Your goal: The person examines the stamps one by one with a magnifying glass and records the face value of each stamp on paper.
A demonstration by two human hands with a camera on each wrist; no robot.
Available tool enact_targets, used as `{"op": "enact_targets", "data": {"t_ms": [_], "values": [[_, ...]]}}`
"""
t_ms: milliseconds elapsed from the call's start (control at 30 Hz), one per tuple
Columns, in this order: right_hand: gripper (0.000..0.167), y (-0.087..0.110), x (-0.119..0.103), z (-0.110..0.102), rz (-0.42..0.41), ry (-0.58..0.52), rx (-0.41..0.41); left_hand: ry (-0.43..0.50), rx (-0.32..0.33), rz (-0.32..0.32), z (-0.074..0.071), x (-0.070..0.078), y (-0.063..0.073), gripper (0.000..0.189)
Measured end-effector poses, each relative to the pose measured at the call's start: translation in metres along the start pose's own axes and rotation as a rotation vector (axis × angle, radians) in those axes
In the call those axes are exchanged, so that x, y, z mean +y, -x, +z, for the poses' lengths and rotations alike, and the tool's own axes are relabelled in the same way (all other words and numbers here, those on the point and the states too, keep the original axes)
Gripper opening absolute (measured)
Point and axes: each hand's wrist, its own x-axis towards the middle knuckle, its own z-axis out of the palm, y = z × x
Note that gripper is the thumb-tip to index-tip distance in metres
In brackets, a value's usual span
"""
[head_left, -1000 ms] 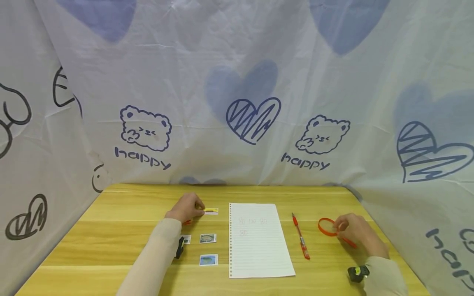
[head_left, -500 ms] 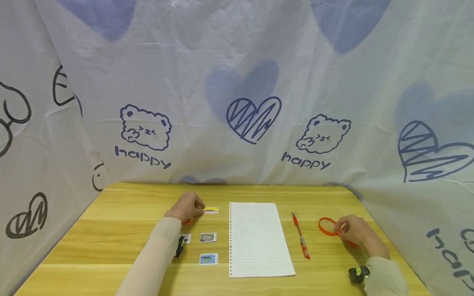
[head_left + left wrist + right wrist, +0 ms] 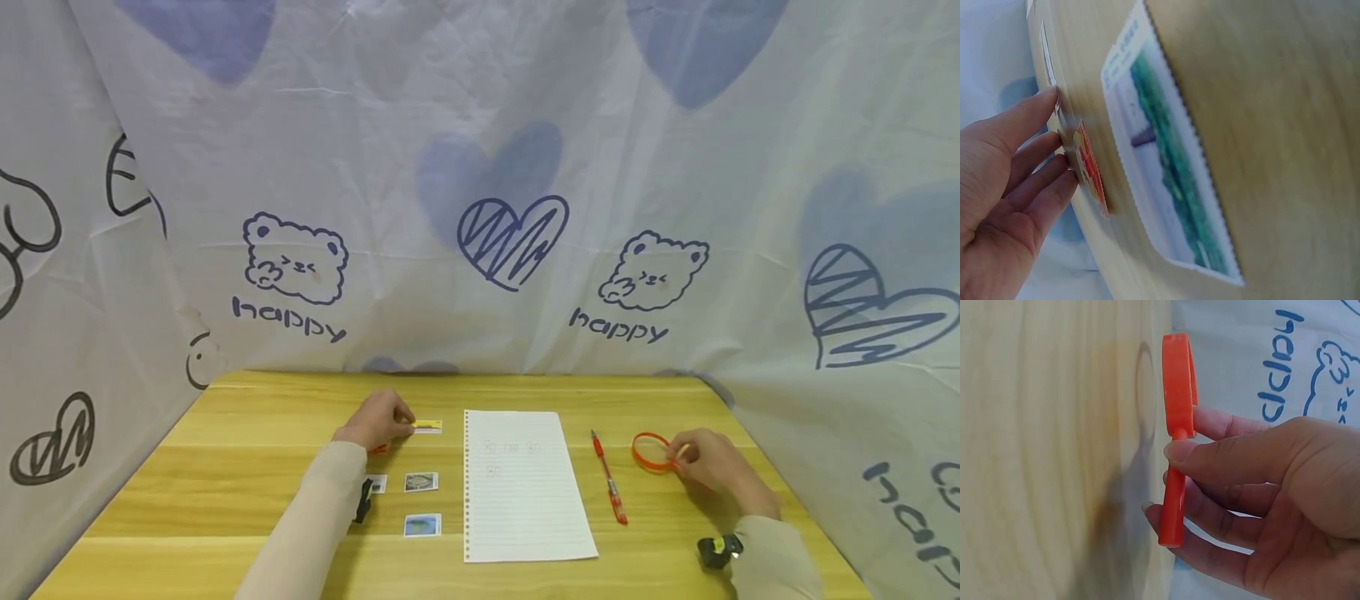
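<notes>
My left hand (image 3: 377, 419) reaches to a yellow-and-white stamp (image 3: 429, 427) on the table, fingertips at its left edge. In the left wrist view the fingers look loosely bent, with a red stamp (image 3: 1091, 169) just beside them and a larger green landscape stamp (image 3: 1157, 156) nearer the camera. Between thumb and fingers, my right hand (image 3: 712, 461) grips the handle of a red magnifying glass (image 3: 1177, 384). Its ring points left and its shadow falls on the wood, so it is held above the table.
Lined paper (image 3: 525, 500) with faint red numbers lies mid-table, and a red pen (image 3: 609, 479) sits to its right. Two more stamps, a greenish one (image 3: 422, 482) and a blue one (image 3: 422, 525), lie left of the paper. A printed curtain (image 3: 405, 183) encloses the table.
My right hand has lifted the magnifying glass off the table and shifted it slightly left. The left hand stays at the yellow stamp.
</notes>
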Motion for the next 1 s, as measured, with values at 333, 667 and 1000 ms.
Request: {"op": "enact_targets", "data": {"t_ms": [333, 667, 1000], "values": [[0.018, -0.017, -0.023, 0.005, -0.101, 0.001, 0.033, 0.006, 0.007, 0.002, 0.000, -0.001, 0.000, 0.014], [0.022, -0.042, -0.065, 0.011, -0.147, -0.007, 0.019, 0.013, 0.015, 0.011, 0.001, -0.002, -0.002, 0.013], [0.022, -0.075, -0.103, 0.029, -0.234, -0.012, 0.019, 0.003, 0.014, 0.032, 0.001, -0.004, -0.004, 0.012]]}}
